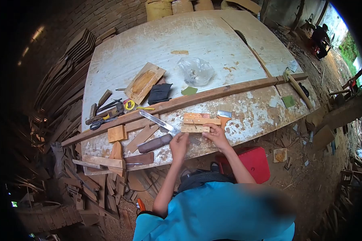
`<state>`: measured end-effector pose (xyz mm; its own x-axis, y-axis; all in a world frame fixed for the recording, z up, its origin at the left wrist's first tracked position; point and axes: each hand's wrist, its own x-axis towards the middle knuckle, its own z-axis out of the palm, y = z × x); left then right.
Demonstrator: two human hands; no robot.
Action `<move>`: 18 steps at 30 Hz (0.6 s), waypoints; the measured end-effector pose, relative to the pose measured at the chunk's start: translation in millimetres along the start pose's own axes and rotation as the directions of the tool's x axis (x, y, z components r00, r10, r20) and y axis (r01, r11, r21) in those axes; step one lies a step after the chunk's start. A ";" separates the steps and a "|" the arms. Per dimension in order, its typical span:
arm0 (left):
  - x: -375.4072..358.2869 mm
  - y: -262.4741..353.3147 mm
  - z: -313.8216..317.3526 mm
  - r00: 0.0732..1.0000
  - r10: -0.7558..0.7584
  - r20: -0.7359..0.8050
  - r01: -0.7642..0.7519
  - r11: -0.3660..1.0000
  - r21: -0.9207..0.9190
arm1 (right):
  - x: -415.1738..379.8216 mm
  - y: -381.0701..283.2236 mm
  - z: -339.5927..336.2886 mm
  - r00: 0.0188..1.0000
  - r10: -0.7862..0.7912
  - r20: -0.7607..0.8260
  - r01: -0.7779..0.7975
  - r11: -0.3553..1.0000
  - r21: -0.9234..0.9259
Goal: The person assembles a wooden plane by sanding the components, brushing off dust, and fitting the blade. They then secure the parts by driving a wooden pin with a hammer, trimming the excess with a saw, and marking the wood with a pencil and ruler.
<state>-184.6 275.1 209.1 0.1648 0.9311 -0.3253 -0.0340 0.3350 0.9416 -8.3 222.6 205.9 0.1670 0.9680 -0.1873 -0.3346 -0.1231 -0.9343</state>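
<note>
A small wooden block (195, 120) and a pale wood strip (194, 129) lie against each other near the bench's front edge, with a thin dark piece on the block. My right hand (215, 137) pinches the strip's right end between thumb and fingers. Close by its left end, my left hand (179, 146) is closed, fingertips together; I cannot tell what is in them. A long metal ruler-like strip (159, 121) slants down to these fingers from the upper left. Just right of the block lies a scraper (224, 115) with an orange handle.
A long wooden beam (213, 94) crosses the workbench (128, 50). Beyond it are a plastic bag (196, 71), a stained board (145, 82), a black cloth (160, 93), a yellow tape measure (129, 105) and scissors (96, 123). A red stool (253, 164) stands below; a person (321, 38) sits far right.
</note>
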 end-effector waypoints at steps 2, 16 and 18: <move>4.3 -1.0 -2.0 0.997 0.044 -0.060 -0.045 0.999 -0.012 | 7.7 7.9 -2.5 1.000 0.017 0.016 -0.017 1.000 0.007; 32.0 -5.8 -3.6 0.976 0.218 -0.012 -0.201 0.920 0.336 | 6.5 7.2 1.5 0.947 -0.235 -0.221 0.133 0.909 -0.395; 29.4 -2.2 -4.2 0.989 0.145 -0.010 -0.136 0.951 0.278 | 5.6 4.6 1.3 0.948 -0.246 -0.202 0.132 0.881 -0.455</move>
<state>-183.9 302.4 197.1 0.1479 0.9713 -0.1863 0.2196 0.1514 0.9638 -10.1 227.7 200.9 0.4282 0.9037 -0.0090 0.1495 -0.0806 -0.9855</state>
